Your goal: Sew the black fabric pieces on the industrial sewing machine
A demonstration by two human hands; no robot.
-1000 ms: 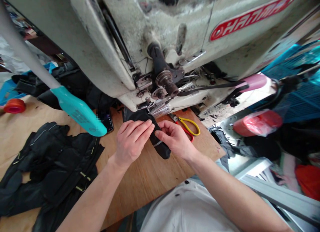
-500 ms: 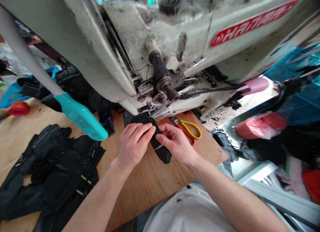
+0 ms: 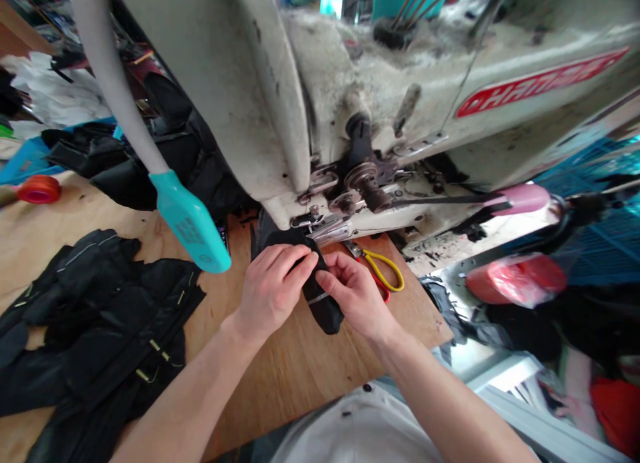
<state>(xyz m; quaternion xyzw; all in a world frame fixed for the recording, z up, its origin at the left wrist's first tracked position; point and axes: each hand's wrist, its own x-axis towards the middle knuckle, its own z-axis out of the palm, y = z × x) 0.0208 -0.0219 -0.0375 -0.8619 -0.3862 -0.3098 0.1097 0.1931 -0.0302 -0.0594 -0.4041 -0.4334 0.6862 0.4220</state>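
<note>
A black fabric piece (image 3: 323,310) with a thin pale stripe lies under the needle area of the sewing machine (image 3: 280,103). My left hand (image 3: 275,280) rests over its upper part, fingers closed together and pressing the cloth. My right hand (image 3: 353,286) pinches the same piece along its right edge between thumb and fingers. The fingers hide part of the cloth, and its far end runs beneath the machine head. Scissors (image 3: 383,270) with one yellow and one red handle lie on the wood just beyond my right hand.
A turquoise-headed lamp (image 3: 193,226) on a grey gooseneck hangs at the left. Black sewn pieces (image 3: 100,323) lie on the wooden table (image 3: 280,390). An orange tape roll (image 3: 39,189) sits at far left. Red material in plastic (image 3: 517,276) is at the right.
The camera view has shifted, so the machine appears farther right and the lamp covers most of the phone. Both hands keep their grip on the black fabric, nearly unmoved.
</note>
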